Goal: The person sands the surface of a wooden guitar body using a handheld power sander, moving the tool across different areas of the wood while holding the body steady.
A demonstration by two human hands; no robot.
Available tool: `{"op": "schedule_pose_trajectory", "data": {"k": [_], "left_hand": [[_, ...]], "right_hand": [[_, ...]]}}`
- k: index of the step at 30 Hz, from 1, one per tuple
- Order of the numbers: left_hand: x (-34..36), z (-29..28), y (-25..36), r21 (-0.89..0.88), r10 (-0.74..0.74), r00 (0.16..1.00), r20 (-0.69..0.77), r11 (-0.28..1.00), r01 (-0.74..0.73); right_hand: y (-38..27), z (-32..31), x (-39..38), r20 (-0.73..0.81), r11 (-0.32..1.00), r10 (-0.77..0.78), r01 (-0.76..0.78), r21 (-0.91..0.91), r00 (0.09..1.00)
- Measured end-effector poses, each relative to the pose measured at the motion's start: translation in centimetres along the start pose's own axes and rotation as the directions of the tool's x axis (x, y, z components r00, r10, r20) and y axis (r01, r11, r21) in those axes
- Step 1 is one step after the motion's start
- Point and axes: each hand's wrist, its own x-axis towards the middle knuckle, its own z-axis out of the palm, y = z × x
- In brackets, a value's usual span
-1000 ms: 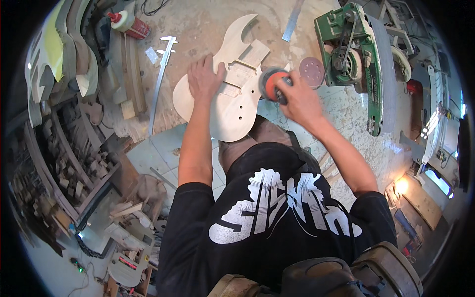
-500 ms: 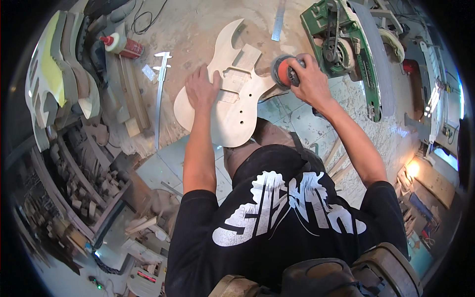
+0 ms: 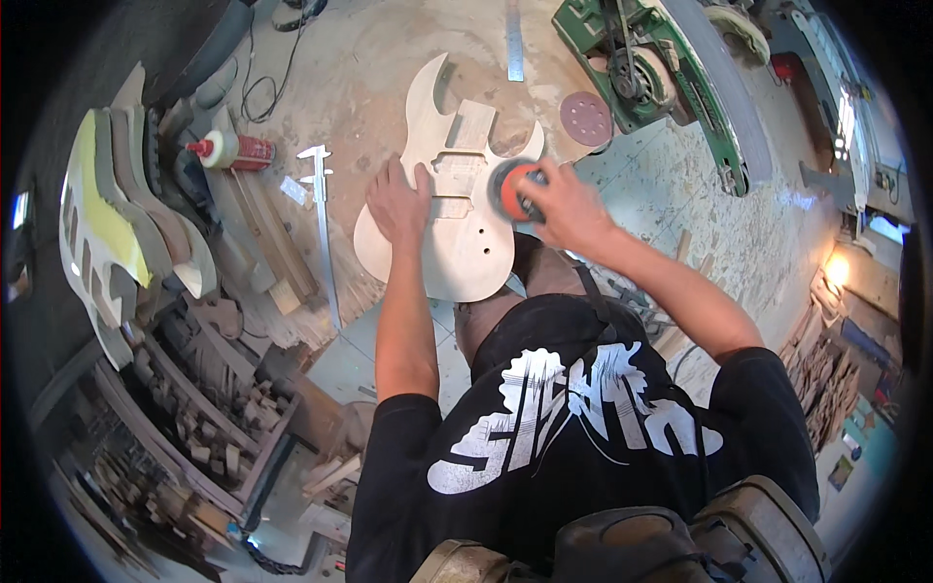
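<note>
A pale wooden electric guitar body [image 3: 465, 257] with two horns and cut-out pockets lies at the near edge of the workbench. My left hand [image 3: 397, 202] rests flat on its left side, fingers stretched out, beside the pickup cavities. In my right hand [image 3: 569, 206], blurred by motion, is a round orange-and-black sander [image 3: 518, 191]. The sander is tilted against the right edge of the body, just below the right horn. My fingers wrap round its dark top. A maroon sanding disc [image 3: 586, 119] with holes lies beyond my right hand.
A green belt-driven machine [image 3: 641, 78] stands at the right. To the left lie a caliper [image 3: 323, 223], a red-and-white bottle [image 3: 233, 151], wooden strips [image 3: 267, 233] and stacked guitar-shaped pieces [image 3: 126, 204]. A steel ruler [image 3: 514, 44] lies farther back, and offcuts fill a rack [image 3: 209, 408].
My right hand has brought the sander left and nearer to me, from beyond the right horn to the body's side. The sanding disc now shows. My left hand stays on the body; the view has shifted.
</note>
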Motion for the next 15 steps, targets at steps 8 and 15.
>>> {"op": "schedule_pose_trajectory", "data": {"k": [8, 15], "left_hand": [[0.5, 0.3, 0.3, -0.015, 0.021, 0.999, 0.037, 1.000, -0.020], [0.1, -0.8, 0.2, 0.036, 0.088, 0.981, 0.175, 0.995, -0.096]], "right_hand": [[9.8, -3.5, 3.1, -0.280, 0.961, 0.199, -0.244, -0.133, 0.939], [5.0, -2.6, -5.0, -0.296, 0.897, 0.442, -0.412, 0.161, 0.847]]}}
